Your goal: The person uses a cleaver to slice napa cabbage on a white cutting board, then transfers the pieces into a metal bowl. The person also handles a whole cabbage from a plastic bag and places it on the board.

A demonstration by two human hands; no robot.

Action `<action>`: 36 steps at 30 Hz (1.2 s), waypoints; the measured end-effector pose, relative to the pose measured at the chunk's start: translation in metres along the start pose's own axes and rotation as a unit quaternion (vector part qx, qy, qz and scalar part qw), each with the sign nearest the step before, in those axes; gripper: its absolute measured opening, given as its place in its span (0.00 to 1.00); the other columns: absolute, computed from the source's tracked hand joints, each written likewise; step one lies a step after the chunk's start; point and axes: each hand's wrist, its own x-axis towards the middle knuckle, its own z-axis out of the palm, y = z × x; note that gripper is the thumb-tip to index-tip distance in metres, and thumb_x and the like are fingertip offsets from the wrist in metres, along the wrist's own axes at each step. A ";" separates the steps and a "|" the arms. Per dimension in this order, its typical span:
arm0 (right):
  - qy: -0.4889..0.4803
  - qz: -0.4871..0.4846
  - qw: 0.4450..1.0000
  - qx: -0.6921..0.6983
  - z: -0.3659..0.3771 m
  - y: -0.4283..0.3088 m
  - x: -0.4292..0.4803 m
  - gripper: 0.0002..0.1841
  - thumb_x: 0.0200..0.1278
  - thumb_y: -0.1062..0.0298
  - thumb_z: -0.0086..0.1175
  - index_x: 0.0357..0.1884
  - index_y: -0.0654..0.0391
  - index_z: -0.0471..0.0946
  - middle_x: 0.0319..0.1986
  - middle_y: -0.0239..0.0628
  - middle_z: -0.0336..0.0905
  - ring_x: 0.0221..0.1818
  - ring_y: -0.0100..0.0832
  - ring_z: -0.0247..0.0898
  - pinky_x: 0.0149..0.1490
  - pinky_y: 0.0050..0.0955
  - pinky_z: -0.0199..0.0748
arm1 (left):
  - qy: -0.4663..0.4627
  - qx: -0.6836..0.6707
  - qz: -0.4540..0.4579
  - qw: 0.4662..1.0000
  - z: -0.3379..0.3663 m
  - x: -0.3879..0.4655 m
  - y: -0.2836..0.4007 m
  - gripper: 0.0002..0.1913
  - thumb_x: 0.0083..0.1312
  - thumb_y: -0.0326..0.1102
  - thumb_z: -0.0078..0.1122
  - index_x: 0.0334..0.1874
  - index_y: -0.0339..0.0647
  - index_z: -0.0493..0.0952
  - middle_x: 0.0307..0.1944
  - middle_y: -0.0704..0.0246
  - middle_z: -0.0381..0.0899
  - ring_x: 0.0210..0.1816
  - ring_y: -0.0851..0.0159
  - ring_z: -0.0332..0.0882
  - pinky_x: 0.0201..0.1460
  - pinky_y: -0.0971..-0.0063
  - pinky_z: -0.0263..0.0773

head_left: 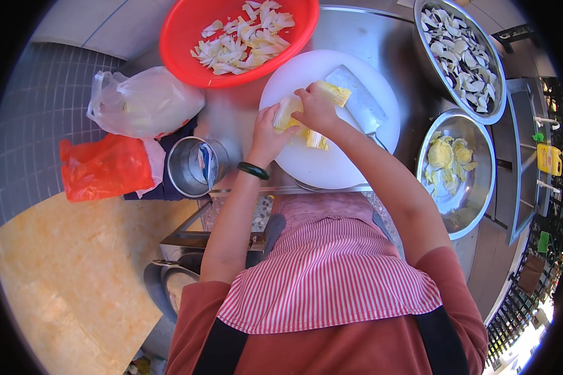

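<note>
A round white cutting board (384,89) lies before me on the metal table. My left hand (268,140), a dark green bangle on its wrist, grips the left side of a pale yellow cabbage leaf (286,111). From the other side, my right hand (318,110) holds that leaf, thumb and forefinger over it. Another cabbage piece (337,93) lies just beyond the right hand, and a strip with a frilled edge (317,140) lies below it. To the right a cleaver (359,101) rests flat on the board; my right forearm passes close to its handle.
A red basin (169,51) with cut cabbage stands at the back left. On the right are a metal bowl of sliced vegetable (499,101) and another with cabbage hearts (480,197). Plastic bags (145,103) and a metal pot (180,166) sit on the left.
</note>
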 end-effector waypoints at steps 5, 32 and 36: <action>-0.027 -0.014 0.999 -0.015 -0.008 0.021 0.005 0.26 0.54 0.62 0.63 0.56 0.57 0.74 0.51 0.46 0.70 0.50 0.48 0.74 0.54 0.43 0.74 | -0.006 0.072 0.025 0.997 0.001 -0.011 0.012 0.34 0.53 0.37 0.74 0.62 0.34 0.70 0.58 0.56 0.70 0.61 0.53 0.68 0.65 0.64 0.65; 0.013 0.051 0.995 0.079 -0.003 0.034 -0.018 0.16 0.54 0.70 0.63 0.45 0.60 0.76 0.36 0.47 0.82 0.41 0.46 0.79 0.47 0.42 0.76 | 0.240 -0.228 -0.106 0.938 -0.019 0.017 -0.004 0.12 0.67 0.26 0.49 0.50 0.31 0.75 0.43 0.61 0.81 0.42 0.66 0.79 0.47 0.74 0.73; 0.064 0.011 0.997 0.045 0.007 0.036 -0.017 0.18 0.54 0.70 0.62 0.49 0.59 0.76 0.33 0.45 0.80 0.38 0.44 0.79 0.45 0.40 0.76 | 0.118 -0.256 -0.143 0.949 -0.008 0.013 0.004 0.09 0.63 0.27 0.59 0.45 0.34 0.79 0.44 0.62 0.80 0.47 0.64 0.77 0.52 0.71 0.71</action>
